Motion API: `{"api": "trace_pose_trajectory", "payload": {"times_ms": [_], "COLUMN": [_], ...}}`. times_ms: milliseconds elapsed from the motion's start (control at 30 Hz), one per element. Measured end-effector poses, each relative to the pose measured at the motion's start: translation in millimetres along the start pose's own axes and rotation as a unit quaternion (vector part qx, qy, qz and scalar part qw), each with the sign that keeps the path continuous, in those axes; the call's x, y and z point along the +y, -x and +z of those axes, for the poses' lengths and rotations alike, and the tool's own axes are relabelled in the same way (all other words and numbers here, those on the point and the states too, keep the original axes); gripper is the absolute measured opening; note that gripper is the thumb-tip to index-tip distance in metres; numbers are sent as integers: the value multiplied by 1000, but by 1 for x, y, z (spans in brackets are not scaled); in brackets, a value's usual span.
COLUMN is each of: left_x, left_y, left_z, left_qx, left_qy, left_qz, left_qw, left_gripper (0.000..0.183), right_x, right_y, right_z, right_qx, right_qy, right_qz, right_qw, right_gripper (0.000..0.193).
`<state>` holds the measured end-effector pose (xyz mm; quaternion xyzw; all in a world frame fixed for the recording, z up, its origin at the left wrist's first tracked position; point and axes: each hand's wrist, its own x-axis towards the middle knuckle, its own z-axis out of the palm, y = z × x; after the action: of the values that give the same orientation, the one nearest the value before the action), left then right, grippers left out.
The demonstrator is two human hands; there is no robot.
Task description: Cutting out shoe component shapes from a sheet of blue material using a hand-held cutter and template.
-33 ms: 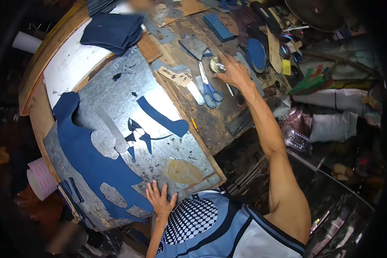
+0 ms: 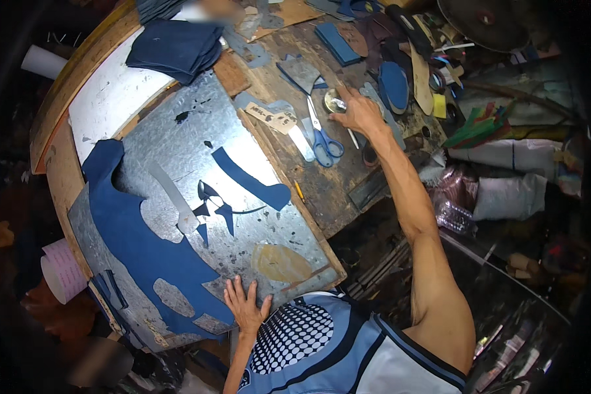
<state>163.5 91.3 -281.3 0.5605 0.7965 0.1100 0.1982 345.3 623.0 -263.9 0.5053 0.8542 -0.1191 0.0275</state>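
Observation:
My left hand lies flat with fingers spread on the near edge of the metal-topped board, beside a large blue cut sheet. My right hand reaches far across the wooden bench, its thumb and fingers curved around the side of a small round shiny object. Its exact kind is unclear. Blue-handled scissors lie just left of that hand. A curved blue piece, a grey strip-shaped template and dark blue scraps rest on the board.
A stack of dark blue pieces sits at the far left. Paper patterns, a yellow pencil and a blue sole-shaped piece lie on the bench. Plastic-wrapped bundles are at the right.

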Motion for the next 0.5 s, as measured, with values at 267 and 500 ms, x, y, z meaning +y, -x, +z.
{"api": "trace_pose_trajectory", "payload": {"times_ms": [267,500], "left_x": [2,2], "left_y": [0,-1], "left_z": [-2,-2], "left_qx": [-1,5], "left_qy": [9,30], "left_qz": [-16,-10], "left_qw": [1000,999], "left_gripper": [55,57], "right_x": [-17,-52], "right_y": [-13,-3], "right_z": [3,-1], "right_qx": [-10,109], "right_qy": [16,-28], "right_qz": [31,-6], "right_qw": [999,994], "right_gripper": [78,50]}}
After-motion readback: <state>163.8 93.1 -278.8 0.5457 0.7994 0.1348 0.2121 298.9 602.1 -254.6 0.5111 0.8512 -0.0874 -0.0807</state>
